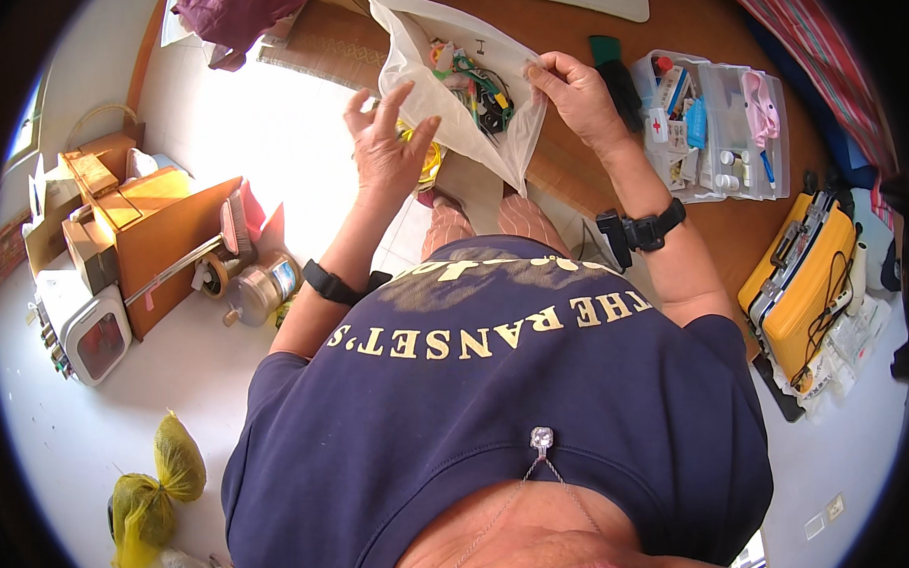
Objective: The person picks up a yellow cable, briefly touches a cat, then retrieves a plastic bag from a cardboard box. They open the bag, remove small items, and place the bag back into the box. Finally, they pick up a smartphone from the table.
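Observation:
A translucent white plastic bag [453, 122] hangs with its mouth spread before me, over the edge of the wooden table [689, 13]. Inside it lies a tangle of green, black and yellow cords [485, 95] among small colourful items that I cannot make out. My right hand [583, 103] pinches the bag's right rim between thumb and fingers. At the bag's left side, my left hand [389, 143] has its fingers spread and grips nothing. A coil of yellow cord [429, 161] shows below the bag, partly behind that hand.
Right of the bag are a green-and-black item [619, 83] and an open clear plastic box [727, 87] of medicine packs and bottles. A yellow hard case [807, 272] stands nearer. On the left floor are a broom [231, 224], a large water bottle [263, 291] and wooden furniture [175, 249].

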Motion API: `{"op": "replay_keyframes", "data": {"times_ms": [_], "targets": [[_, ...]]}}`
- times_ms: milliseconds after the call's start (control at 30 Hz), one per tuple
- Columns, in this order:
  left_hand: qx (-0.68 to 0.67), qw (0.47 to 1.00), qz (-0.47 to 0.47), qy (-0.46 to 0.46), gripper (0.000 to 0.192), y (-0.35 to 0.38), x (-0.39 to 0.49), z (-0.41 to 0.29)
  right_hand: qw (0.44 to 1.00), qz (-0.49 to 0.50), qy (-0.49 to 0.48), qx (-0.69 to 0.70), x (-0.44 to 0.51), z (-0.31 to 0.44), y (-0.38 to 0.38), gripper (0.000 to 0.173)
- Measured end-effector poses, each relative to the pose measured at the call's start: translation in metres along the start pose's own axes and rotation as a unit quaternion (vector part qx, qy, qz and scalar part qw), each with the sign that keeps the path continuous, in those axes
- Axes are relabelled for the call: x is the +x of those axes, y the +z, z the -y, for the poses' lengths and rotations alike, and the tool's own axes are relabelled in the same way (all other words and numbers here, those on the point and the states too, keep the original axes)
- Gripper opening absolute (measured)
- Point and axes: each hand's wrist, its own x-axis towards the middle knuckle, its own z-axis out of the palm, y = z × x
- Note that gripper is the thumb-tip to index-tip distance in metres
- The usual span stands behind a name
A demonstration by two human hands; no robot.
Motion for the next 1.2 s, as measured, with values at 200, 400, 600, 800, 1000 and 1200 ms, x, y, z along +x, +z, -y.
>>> {"op": "replay_keyframes", "data": {"times_ms": [200,400,600,800,1000,1200], "targets": [[-0.086,0.993,0.017,-0.084,0.033,0.026,0.007,0.017,0.998,-0.019,0.022,0.063,-0.002,-0.009,-0.008,0.017],[-0.098,0.995,0.020,-0.002,0.051,-0.009,0.022,0.005,0.992,-0.073,0.042,0.093,-0.009,-0.017,-0.032,0.015],[-0.101,0.990,0.027,0.100,0.065,-0.007,0.033,-0.016,0.991,-0.102,0.040,0.072,-0.017,-0.026,-0.041,0.014],[-0.098,0.986,0.055,0.120,0.066,-0.001,0.035,-0.024,0.882,-0.252,-0.241,-0.316,-0.031,0.022,-0.027,0.035],[-0.088,0.984,0.102,0.120,0.067,0.004,0.038,-0.031,0.882,0.090,-0.225,-0.404,0.014,-0.003,0.012,0.044],[-0.042,0.980,0.107,0.162,0.070,0.006,0.038,-0.033,0.783,0.204,-0.067,-0.584,0.105,-0.083,0.048,0.059]]}}
